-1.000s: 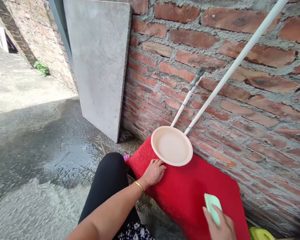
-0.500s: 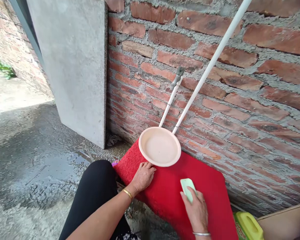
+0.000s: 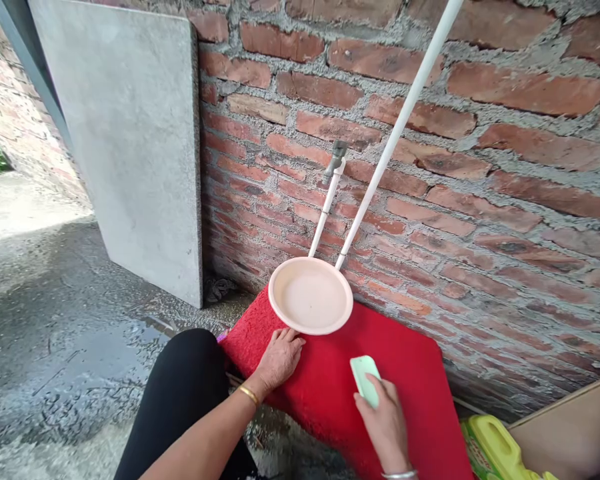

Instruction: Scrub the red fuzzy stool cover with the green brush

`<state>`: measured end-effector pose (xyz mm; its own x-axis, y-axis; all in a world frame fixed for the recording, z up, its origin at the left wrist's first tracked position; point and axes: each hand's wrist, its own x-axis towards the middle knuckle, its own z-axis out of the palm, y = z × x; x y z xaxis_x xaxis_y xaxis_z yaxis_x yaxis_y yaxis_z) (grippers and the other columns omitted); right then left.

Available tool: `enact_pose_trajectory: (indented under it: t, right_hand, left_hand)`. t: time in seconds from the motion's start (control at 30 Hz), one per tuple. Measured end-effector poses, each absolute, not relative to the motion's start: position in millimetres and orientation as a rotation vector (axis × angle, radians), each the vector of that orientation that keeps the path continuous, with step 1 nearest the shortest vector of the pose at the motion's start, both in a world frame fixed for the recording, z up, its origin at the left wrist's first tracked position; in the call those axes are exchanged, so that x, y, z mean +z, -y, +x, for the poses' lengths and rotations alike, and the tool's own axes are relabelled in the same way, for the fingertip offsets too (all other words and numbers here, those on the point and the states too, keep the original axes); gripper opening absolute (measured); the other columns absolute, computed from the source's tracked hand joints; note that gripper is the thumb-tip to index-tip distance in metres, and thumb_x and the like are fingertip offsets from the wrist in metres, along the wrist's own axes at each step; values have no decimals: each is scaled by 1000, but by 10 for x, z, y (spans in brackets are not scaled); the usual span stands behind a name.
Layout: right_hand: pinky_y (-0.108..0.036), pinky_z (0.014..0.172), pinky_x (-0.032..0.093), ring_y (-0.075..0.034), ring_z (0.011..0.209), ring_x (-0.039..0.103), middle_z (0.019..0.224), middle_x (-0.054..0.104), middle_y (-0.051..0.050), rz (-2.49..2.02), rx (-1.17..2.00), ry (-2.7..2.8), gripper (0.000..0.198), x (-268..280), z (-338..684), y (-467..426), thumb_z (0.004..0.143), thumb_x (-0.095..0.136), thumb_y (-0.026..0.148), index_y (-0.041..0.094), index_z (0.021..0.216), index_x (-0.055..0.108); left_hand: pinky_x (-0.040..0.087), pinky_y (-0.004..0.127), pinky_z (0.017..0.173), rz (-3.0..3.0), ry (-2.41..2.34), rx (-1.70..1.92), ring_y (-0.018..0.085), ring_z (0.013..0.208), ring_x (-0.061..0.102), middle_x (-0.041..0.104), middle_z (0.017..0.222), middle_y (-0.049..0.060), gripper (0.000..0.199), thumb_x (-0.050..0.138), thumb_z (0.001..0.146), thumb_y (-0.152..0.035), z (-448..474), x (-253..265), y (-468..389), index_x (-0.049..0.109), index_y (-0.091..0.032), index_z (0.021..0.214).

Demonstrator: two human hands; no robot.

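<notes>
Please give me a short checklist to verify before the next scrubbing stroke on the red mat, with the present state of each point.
1. Right hand has a grip on the pale green scrubbing block: ok.
2. Block lies on the red fibre mat: ok.
3. Left hand presses flat on the mat's edge: ok.
4. Round cream plastic plate is off the mat: not ok, it rests on it.
5. Soap on the mat: cannot tell.
</notes>
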<state>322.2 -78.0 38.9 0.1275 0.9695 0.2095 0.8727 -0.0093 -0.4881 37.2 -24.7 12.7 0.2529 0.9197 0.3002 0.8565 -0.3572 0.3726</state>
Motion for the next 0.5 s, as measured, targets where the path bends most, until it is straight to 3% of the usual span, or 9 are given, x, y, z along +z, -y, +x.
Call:
enact_pose_trajectory:
  t: [0.17, 0.27, 0.5]
  right_hand:
    - [-36, 91, 50, -25, 101, 62, 111, 62, -6, -1705, 267, 2101, 40, 477, 2481, 508, 76, 59, 28, 27, 115, 69]
    - [-35, 90, 50, -24, 99, 63, 110, 63, -5, -1712, 219, 2176, 42, 482, 2474, 380, 75, 61, 25, 28, 116, 69]
    - [-40, 79, 52, -27, 87, 66, 101, 64, -10, -2094, 51, 1773, 46, 357, 3657, 417, 77, 53, 51, 24, 110, 70]
  left_hand:
    - [38, 39, 94, 2364, -1697, 741, 22, 107, 54, 63, 116, 5, 28, 44, 97, -14, 356, 105, 246, 63, -24, 114]
    - [38, 40, 94, 2365, -1691, 751, 22, 108, 54, 64, 115, 5, 27, 44, 97, -13, 357, 99, 246, 64, -24, 112]
    - [38, 42, 94, 2377, -1704, 739, 23, 108, 54, 62, 114, 6, 25, 46, 96, -15, 369, 80, 234, 65, -25, 108]
